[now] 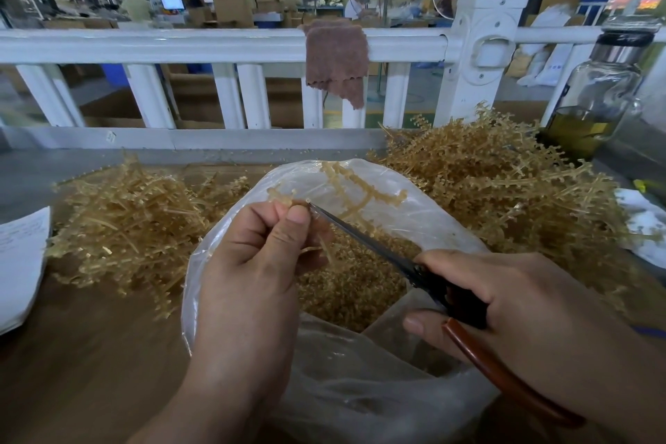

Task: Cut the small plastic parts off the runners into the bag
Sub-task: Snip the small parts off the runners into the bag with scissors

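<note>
While the left hand (248, 263) pinches the near end of an amber, translucent, branching plastic runner (360, 191) between thumb and forefinger, the rest of that runner reaches away from the fingers and to the right, over the open mouth of the clear, crinkled plastic bag (414, 389). Its long axis runs from the pinch toward the far right rim of the bag.

The right hand (511, 303) grips the dark-bladed scissors with reddish-brown handles (364, 232), fingers curled round the grips. The scissors come in from the lower right, and their tip lies just beside the left thumb, at the runner's held end. The blades look nearly together, though whether a part sits between them cannot be told. Judging from this, the next snip falls right at the pinch, so the thumb is the thing at risk.

Small amber cut parts (353, 285) already fill the bottom of the bag, directly beneath the blade.

A brown wooden tabletop (90, 353) carries the bag, with a tangled heap of amber runners (504, 184) to the right and a flatter heap (133, 216) to the left. A white sheet of paper (18, 263) lies at the left edge. Beyond are a white railing (216, 45) with a brown cloth (335, 61) draped over it, a glass bottle (594, 94), and a factory hall.
</note>
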